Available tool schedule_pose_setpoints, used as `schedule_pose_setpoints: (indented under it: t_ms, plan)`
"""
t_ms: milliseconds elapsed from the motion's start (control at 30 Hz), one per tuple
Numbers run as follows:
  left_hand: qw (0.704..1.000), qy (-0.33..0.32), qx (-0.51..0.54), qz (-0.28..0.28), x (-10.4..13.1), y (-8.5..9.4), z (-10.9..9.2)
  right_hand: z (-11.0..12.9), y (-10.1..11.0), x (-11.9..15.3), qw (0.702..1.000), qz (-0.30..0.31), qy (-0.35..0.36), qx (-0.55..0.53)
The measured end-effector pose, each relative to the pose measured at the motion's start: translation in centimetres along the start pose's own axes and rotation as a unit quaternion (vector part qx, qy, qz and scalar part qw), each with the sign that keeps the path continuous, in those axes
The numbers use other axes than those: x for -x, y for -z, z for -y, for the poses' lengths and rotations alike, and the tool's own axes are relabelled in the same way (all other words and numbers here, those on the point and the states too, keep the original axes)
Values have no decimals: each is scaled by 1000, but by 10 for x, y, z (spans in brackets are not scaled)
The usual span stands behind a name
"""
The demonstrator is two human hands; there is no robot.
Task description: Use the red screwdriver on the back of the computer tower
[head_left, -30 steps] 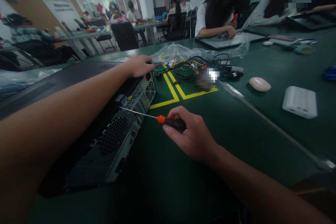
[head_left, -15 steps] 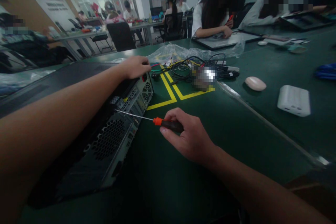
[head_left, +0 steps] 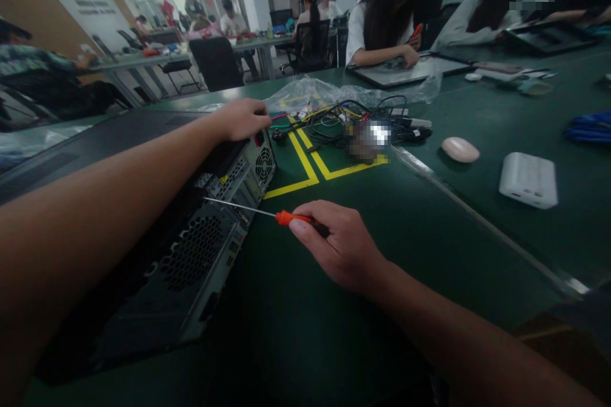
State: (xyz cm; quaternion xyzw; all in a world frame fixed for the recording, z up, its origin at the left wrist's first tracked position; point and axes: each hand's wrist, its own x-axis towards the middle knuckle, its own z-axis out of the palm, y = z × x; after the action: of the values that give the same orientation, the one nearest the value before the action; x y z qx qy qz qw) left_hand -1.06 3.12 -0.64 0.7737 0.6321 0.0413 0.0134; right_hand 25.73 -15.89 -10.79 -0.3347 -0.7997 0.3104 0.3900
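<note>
My right hand (head_left: pixel 351 245): fingers clamped on screwdriver (head_left: pixel 284 218), likely aligning its shaft with the computer case's (head_left: pixel 195 248) rear | left hand (head_left: pixel 243 121): atop its far end, probably steadying; closure I cannot tell | case: on table (head_left: pixel 453 235)

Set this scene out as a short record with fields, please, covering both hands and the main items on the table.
Left hand: the left hand rests on the far upper edge of the computer case
Right hand: the right hand grips the handle of a screwdriver
Screwdriver tip: at the case's vented panel; too small to tell whether it sits in a screw
Beyond the hands: tangled cables, clear plastic
Right side: pale oval object, white box, blue bundle
</note>
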Motion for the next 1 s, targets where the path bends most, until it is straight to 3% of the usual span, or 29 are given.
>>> schedule_pose_setpoints:
  t_ms: [133, 500, 1000]
  plan:
    - [1000, 7, 0, -12, 0, -1, -1, -3, -3, 3, 1000, -4, -14, -10]
    - [1000, 6, -2, -9, 2, -1, -4, -3, -2, 0, 1000, -11, 26, -2]
    - [1000, 11, 2, -14, 1, -2, 0, -2, 1, 1, 1000, 0, 3, 8]
